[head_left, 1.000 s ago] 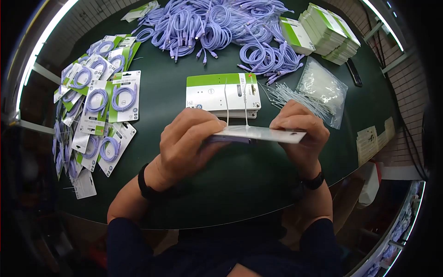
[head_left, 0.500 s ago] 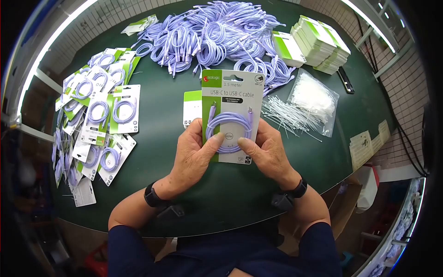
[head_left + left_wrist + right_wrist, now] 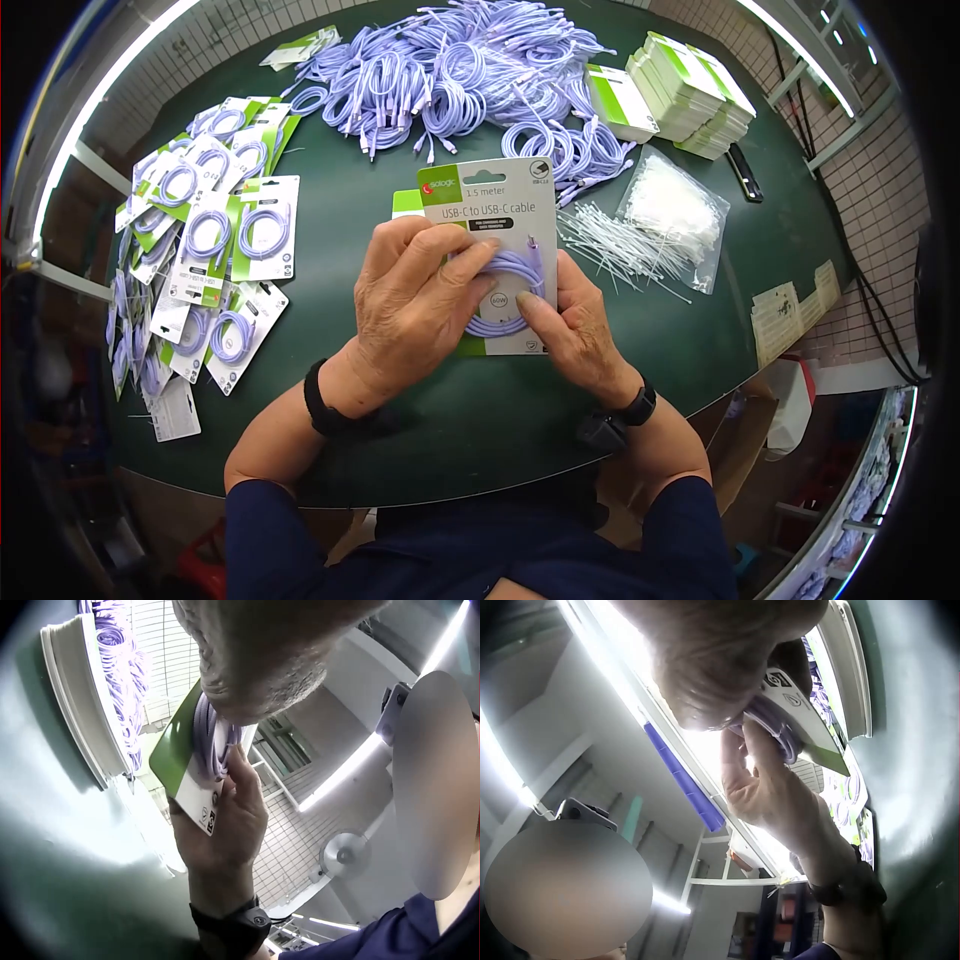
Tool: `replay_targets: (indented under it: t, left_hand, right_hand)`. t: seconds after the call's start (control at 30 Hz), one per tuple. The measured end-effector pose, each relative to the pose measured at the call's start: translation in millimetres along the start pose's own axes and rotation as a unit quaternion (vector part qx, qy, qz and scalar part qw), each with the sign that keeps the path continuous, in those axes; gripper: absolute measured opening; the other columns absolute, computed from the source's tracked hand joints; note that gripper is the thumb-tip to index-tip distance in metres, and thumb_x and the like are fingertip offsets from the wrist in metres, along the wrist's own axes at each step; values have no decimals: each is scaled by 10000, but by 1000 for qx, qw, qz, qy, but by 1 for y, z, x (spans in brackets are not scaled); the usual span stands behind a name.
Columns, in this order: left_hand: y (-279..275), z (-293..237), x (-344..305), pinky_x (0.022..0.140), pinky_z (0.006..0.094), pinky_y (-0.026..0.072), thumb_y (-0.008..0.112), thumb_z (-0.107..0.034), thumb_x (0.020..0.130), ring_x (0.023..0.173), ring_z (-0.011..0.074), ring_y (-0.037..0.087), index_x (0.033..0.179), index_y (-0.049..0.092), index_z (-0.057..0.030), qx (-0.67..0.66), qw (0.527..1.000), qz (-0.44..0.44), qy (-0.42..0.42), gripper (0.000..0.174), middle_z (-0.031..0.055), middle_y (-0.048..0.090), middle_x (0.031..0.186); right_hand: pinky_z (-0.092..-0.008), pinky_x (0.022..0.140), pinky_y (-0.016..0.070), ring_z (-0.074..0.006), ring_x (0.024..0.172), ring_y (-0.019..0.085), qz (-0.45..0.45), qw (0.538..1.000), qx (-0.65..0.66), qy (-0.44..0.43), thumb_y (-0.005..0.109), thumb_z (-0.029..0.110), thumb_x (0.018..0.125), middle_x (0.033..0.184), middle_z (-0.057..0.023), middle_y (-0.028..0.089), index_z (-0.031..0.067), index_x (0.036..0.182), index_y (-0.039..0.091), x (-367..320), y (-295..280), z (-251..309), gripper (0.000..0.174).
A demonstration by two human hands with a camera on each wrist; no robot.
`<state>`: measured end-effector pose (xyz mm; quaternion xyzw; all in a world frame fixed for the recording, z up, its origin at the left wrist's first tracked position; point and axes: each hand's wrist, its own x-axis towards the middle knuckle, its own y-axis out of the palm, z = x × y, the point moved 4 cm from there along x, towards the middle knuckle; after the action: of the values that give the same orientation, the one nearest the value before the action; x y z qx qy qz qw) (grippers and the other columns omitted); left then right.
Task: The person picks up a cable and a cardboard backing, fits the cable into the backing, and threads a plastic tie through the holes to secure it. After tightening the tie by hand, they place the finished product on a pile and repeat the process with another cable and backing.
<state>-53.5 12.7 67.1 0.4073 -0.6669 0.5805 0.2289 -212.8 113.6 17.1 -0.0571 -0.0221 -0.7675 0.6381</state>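
Note:
A white and green card (image 3: 497, 205) stands upright between the hands, a lilac coiled cable (image 3: 508, 262) on its front. My right hand (image 3: 585, 335) grips the card's right edge, thumb on the front over the coil. Across the left side of the coil lie the curled fingers of my left hand (image 3: 415, 300), pinching at the cable's upper left; they hide that cable end. In the left wrist view the right hand (image 3: 229, 817) holds the card (image 3: 177, 754) from its edge. The right wrist view shows the left hand's (image 3: 769, 780) fingertips at the coil (image 3: 772, 724).
Behind the card lies a stack of cards (image 3: 407, 203). Loose lilac cables (image 3: 470, 80) are heaped at the back, card stacks (image 3: 690, 90) at the back right. White ties (image 3: 620, 245) and a plastic bag (image 3: 675, 215) lie at the right; carded cables (image 3: 205, 235) are piled at the left.
The card has turned from edge-on to face the head camera, then shifted slightly left. My left hand has moved from the card's left edge onto its front, over the cable's upper left.

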Motion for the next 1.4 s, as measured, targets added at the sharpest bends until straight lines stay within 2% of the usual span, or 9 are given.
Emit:
replay_targets:
  t: [0.4, 0.57, 0.67, 0.9, 1.03, 1.17, 1.27, 1.3, 1.4]
  left_hand:
    - [13, 2, 0, 827, 397, 541, 823, -8, 711, 979, 298, 637, 1047, 744, -41, 5, 998, -42, 40, 346, 63, 691, 1031]
    - [6, -8, 9, 880, 423, 521, 838, -36, 701, 1012, 290, 627, 1014, 744, -69, 13, 998, -45, 47, 328, 44, 686, 1027]
    - [9, -5, 7, 914, 440, 505, 848, -58, 694, 1034, 287, 622, 1005, 745, -83, -3, 998, -36, 43, 328, 34, 681, 1017]
    - [21, 9, -3, 959, 462, 480, 860, -105, 685, 1076, 285, 616, 991, 751, -91, -46, 998, -19, 27, 325, 20, 668, 979]
    - [15, 8, -1, 980, 464, 481, 863, -112, 726, 1095, 296, 614, 1104, 728, -88, -49, 996, -53, 55, 402, 27, 664, 1020]
    - [3, -7, 3, 968, 451, 514, 849, -99, 819, 1125, 287, 615, 1256, 665, -62, -36, 993, -108, -40, 476, 62, 669, 1105]
    - [14, 2, -12, 924, 393, 561, 783, -126, 949, 1110, 229, 639, 1347, 594, -22, -335, 894, -107, -280, 452, 97, 664, 1192]
    - [15, 3, -14, 924, 393, 561, 783, -126, 949, 1110, 229, 639, 1347, 594, -22, -335, 894, -108, -278, 452, 97, 664, 1192]
    - [41, 5, -27, 836, 309, 589, 713, -148, 1021, 1076, 165, 651, 1338, 591, 18, -587, 683, 100, -423, 378, 101, 665, 1228]
  right_hand:
    - [-336, 868, 568, -167, 993, 678, -36, 997, -25, -68, 608, 190, 1071, 1124, -124, 715, -26, 1401, 543, -2, -3, -5, 400]
    - [-313, 954, 556, -126, 1100, 642, -9, 999, -35, -27, 563, 174, 1102, 1240, -97, 678, -38, 1424, 519, 1, -7, 1, 388]
    - [-339, 833, 573, -158, 948, 687, -18, 998, -4, -52, 595, 206, 1076, 1073, -125, 730, -34, 1347, 568, 1, -5, 2, 363]
    - [-302, 939, 556, -116, 1089, 649, 35, 998, -56, -19, 559, 188, 1111, 1257, -96, 689, -18, 1437, 535, -2, -7, -3, 386]
    - [-295, 928, 556, -114, 1078, 652, 2, 999, -41, -36, 550, 188, 1116, 1252, -93, 694, -21, 1417, 543, 0, -4, 0, 366]
    - [-297, 852, 554, -113, 983, 653, -67, 994, -32, -75, 571, 181, 1109, 1142, -94, 718, -28, 1349, 574, 3, -13, 1, 318]
    - [-296, 822, 551, -108, 946, 650, -105, 990, -13, -96, 584, 180, 1106, 1097, -91, 726, -27, 1321, 590, 2, -16, 4, 299]
    - [-292, 828, 548, -104, 954, 647, -116, 988, 5, -99, 584, 182, 1107, 1105, -85, 723, -24, 1323, 591, 2, -16, 4, 298]
    - [-285, 840, 545, -100, 966, 643, -124, 987, 17, -105, 588, 188, 1108, 1110, -80, 720, -22, 1325, 593, 2, -18, 4, 301]
